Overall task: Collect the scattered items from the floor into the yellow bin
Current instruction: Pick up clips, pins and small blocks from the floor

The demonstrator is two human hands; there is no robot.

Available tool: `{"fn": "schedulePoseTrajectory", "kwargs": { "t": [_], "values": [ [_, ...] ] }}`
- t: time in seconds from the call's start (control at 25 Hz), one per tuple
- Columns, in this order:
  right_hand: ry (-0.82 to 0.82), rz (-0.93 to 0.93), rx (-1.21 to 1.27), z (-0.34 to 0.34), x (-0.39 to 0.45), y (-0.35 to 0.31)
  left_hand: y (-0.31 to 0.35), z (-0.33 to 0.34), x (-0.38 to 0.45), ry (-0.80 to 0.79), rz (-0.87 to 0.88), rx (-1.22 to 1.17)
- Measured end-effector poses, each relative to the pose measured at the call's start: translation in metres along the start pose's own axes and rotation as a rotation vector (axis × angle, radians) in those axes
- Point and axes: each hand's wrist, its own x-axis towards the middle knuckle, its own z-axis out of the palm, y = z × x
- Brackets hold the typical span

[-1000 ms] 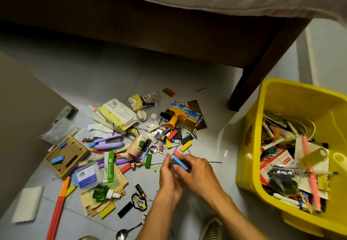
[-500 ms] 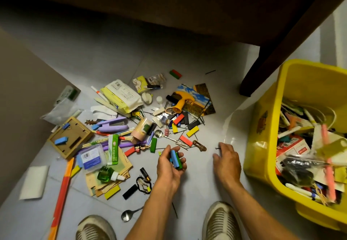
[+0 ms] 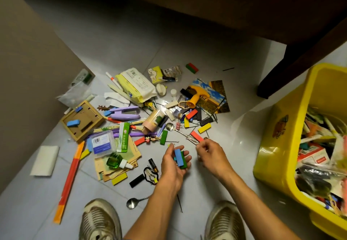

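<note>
Cradling coloured blocks (image 3: 179, 158) in left hand (image 3: 171, 164), right hand (image 3: 211, 156) grip apparently pinching hairpin (image 3: 193, 141).

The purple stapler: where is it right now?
In the head view, the purple stapler lies on the floor left of centre, between the wooden frame and the pink tube.

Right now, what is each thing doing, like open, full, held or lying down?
yellow bin: open, cluttered inside.
left hand: holds blocks.
blue block: in the left hand.
right hand: pinches something thin.
purple stapler: shut, lying flat.
green bottle: capped, on its side.
spoon: on the floor.
</note>
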Motion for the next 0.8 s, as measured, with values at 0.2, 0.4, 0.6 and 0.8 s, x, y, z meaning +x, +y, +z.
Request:
{"fn": "schedulePoseTrajectory", "kwargs": {
  "t": [0.2,0.4,0.6,0.8],
  "values": [
    [0.278,-0.109,-0.396,-0.001,0.008,0.001,0.015,-0.019,0.002,0.007,0.046,-0.060],
    [0.151,0.049,-0.557,0.007,0.022,0.013,0.023,-0.040,0.010,0.038,0.025,-0.105],
    [-0.019,-0.197,-0.109,0.037,-0.003,-0.006,0.011,-0.024,0.015,-0.015,0.037,-0.149],
    [0.231,-0.198,-0.627,0.026,0.035,-0.007,0.021,-0.027,0.018,-0.017,0.024,-0.158]
  ]
}}
